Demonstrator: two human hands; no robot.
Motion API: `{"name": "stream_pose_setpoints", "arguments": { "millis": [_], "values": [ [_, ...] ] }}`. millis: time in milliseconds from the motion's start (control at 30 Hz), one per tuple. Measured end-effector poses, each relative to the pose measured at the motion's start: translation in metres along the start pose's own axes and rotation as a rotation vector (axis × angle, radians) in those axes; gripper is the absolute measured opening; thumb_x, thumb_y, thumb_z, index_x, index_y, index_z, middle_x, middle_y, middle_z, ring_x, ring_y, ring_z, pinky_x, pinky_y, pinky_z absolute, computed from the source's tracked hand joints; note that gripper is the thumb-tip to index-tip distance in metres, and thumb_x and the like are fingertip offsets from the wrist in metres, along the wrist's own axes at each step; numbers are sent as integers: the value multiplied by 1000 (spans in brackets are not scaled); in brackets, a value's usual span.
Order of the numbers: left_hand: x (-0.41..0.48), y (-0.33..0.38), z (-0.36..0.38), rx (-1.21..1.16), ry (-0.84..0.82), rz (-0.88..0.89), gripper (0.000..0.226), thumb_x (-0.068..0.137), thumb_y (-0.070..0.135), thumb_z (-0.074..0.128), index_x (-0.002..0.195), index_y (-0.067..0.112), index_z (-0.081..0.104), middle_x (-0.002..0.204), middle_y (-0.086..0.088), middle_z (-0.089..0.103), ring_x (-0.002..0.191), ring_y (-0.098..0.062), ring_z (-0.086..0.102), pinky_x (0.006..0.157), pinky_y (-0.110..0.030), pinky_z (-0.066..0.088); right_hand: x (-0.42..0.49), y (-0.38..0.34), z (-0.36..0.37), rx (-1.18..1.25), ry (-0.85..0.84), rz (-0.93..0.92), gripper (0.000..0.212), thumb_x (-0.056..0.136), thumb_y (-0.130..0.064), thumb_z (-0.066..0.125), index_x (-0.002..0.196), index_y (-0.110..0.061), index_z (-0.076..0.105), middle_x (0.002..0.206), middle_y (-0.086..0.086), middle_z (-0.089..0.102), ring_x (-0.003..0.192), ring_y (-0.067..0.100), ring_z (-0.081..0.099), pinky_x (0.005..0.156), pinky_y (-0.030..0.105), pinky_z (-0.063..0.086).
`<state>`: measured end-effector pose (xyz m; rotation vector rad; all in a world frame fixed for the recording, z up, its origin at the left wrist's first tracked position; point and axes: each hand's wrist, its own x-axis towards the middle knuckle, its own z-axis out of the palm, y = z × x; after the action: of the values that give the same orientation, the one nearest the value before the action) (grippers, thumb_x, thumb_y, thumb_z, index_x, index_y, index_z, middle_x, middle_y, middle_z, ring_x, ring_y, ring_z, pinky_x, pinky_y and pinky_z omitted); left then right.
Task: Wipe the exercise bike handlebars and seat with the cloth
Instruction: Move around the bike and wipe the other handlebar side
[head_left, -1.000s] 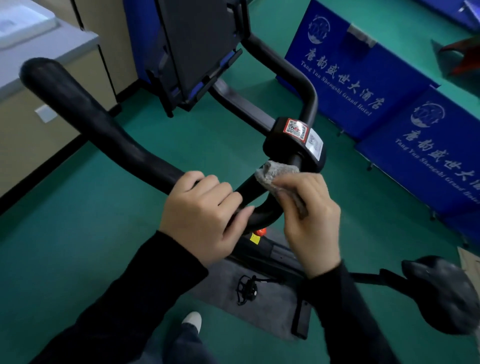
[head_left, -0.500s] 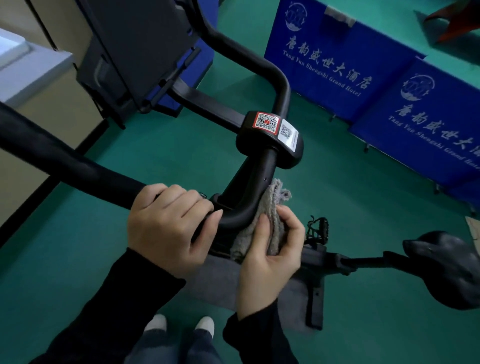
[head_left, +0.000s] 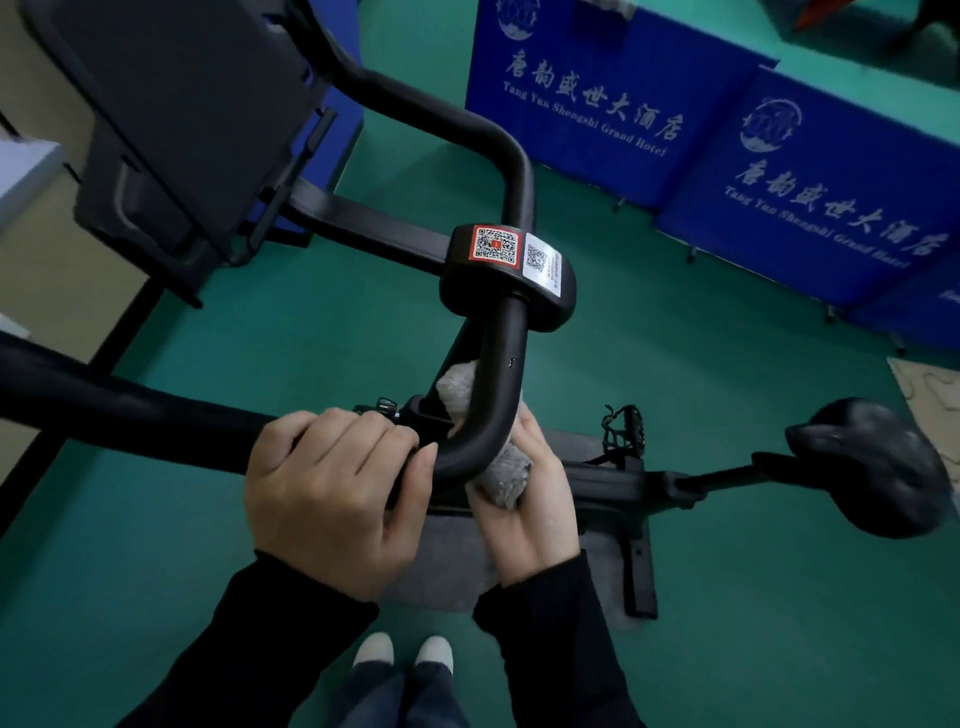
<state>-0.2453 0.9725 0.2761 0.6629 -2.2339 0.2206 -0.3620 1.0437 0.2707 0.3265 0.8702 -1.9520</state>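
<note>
The black handlebar (head_left: 501, 364) of the exercise bike curves across the middle of the view. My left hand (head_left: 332, 493) grips the bar just left of its bend. Under the bend, my right hand (head_left: 535, 504) holds a grey cloth (head_left: 506, 475) wrapped around the underside of the bar; part of the cloth shows again on the bar's far side. The black seat (head_left: 878, 462) sits at the right on its post, away from both hands.
A clamp block with QR stickers (head_left: 506, 270) joins the bars. A dark console (head_left: 171, 130) stands at upper left. Blue banner panels (head_left: 779, 171) line the far right. A grey mat (head_left: 457, 566) and the bike frame lie on green floor below. My feet (head_left: 405, 652) stand near.
My right hand and the cloth moved from the top of the bar near the clamp down to under the bend. The view shifted left and down.
</note>
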Motion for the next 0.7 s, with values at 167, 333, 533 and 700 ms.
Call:
{"name": "stream_pose_setpoints", "arguments": {
  "millis": [167,333,533,700],
  "values": [
    [-1,-1,2,-3,17,21,27,90,28,53,72,14,68,72,1,68,68,-25,65,74,-36,36,-6,3,-8,-52,-71,27,35,95,-11,45,129,-3,52,117,17,60,96,22,62,82,31,53],
    [0,-1,2,3,29,22,26,90,27,53,71,14,67,72,1,68,67,-25,65,74,-36,36,0,1,-3,-121,-27,-75,37,97,-4,45,132,8,45,117,25,56,101,31,57,85,34,50],
    [5,6,-3,17,-39,-57,29,91,27,51,69,14,65,71,2,66,67,-25,63,80,-37,36,1,0,-20,-273,30,-244,21,93,-3,54,113,4,58,98,19,68,89,25,66,76,30,57],
    [20,42,0,-40,-113,-212,31,93,35,49,84,13,68,75,-1,64,68,-27,61,77,-39,43,12,-14,-27,-571,0,-322,16,91,-8,61,103,2,59,92,15,66,87,26,61,83,40,51]
  ]
}}
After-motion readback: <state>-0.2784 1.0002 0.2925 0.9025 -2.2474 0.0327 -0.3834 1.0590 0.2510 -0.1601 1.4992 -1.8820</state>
